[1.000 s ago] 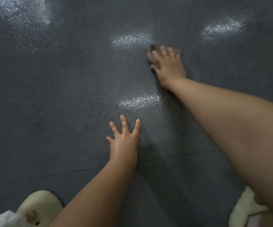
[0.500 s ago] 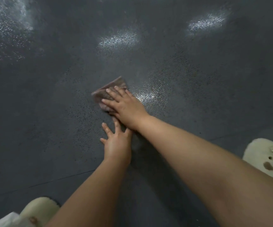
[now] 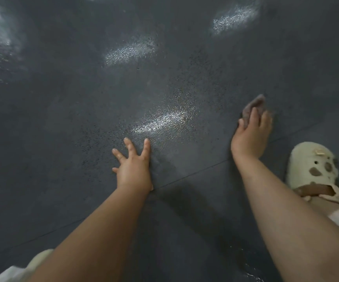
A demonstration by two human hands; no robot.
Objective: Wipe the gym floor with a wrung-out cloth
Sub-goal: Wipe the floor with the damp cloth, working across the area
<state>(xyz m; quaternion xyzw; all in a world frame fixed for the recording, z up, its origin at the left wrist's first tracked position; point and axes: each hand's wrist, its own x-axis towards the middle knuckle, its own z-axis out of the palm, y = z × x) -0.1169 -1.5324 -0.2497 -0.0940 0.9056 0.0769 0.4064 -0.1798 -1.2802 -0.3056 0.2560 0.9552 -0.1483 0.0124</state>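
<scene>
The right hand is pressing the cloth flat against the dark floor with straight fingers, just ahead of the cream clog. The left hand is resting open on the floor, fingers spread, beside a seam and near a wet, shining patch.

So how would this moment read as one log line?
step: wiping | right hand: presses cloth on floor | left hand: flat on floor
</scene>
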